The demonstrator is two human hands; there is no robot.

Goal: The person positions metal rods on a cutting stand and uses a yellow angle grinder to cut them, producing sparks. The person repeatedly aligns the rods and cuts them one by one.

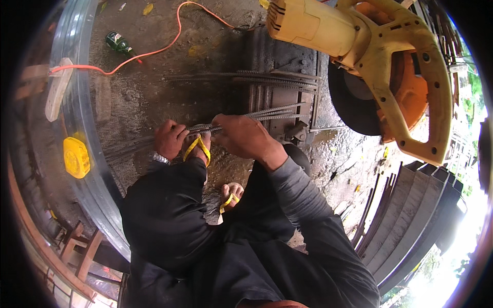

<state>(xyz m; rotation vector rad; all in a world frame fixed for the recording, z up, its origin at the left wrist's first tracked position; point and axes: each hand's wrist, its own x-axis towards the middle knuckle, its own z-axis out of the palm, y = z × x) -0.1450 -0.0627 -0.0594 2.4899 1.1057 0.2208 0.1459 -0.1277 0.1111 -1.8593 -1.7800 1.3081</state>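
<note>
My left hand [169,139], a watch at its wrist, is closed around a bundle of thin ribbed steel bars just above my foot. The right hand [245,137] grips the same ribbed bars [275,113] a little farther right, its fingers mostly hidden from above. Their right ends lie over the dark metal base [280,95] of a cut-off saw, near a small clamp block [297,132]. More ribbed bars [241,78] rest across the base farther away. The saw's yellow body and handle [377,72] stand raised at the right, with a dark disc [354,97] and orange guard.
My feet, in yellow-strapped sandals [204,150], are close below the bars. A bent metal channel [92,154] at the left carries a yellow tape measure [77,157]. An orange cord [177,38] crosses the ground near a green bottle [119,43]. Stacked metal profiles [411,210] stand at right.
</note>
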